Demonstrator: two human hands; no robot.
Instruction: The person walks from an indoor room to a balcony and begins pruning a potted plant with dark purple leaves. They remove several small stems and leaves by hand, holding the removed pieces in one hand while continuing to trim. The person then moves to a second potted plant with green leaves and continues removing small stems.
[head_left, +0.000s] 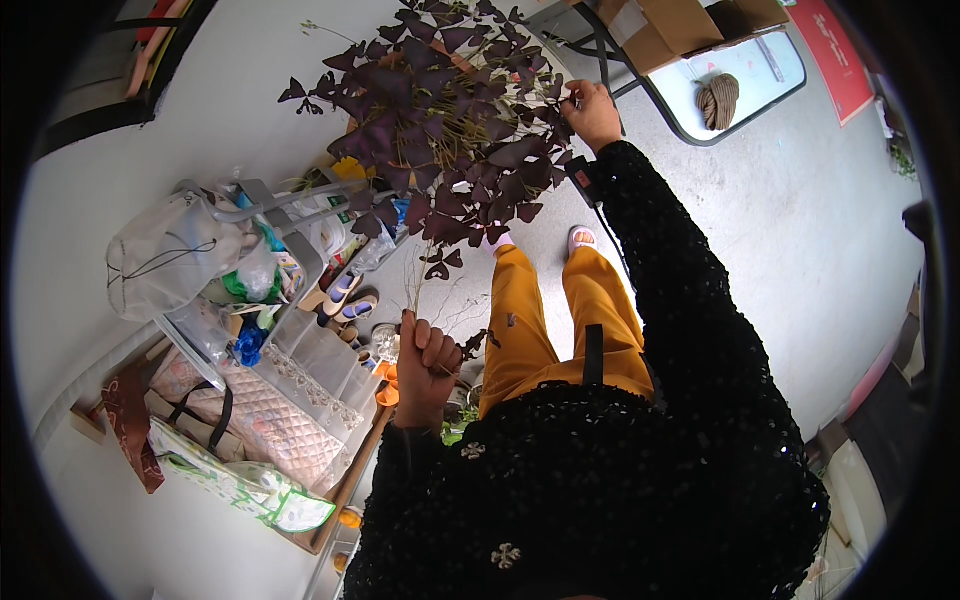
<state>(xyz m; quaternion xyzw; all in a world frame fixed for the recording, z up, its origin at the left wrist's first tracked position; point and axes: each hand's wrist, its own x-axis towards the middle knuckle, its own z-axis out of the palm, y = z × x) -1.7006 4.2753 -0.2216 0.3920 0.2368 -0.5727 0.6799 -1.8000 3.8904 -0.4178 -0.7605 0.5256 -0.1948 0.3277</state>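
Note:
A bushy purple shamrock plant (431, 112) with dark triangular leaves and thin pale stems spreads across the top middle. Its foliage hides most of an orange-brown pot. Low and left of the plant, my left hand (427, 352) is closed in a fist around a bunch of thin stems (415, 289). Several stems look dry and stick out loosely, and a shrivelled dark leaf (474, 343) hangs beside the fist. My right hand (596, 116) reaches the right edge of the foliage, thumb and fingers bent at the outer leaves. What lies between its fingertips is too small to tell.
At upper right stands a white-topped folding table (675, 112) with a cardboard box (660, 34) and a brown knitted item (718, 101). A cluttered rack (300, 255) with bags stands left, shoes (349, 300) beside it. A quilted pink cover (262, 420) lies lower left.

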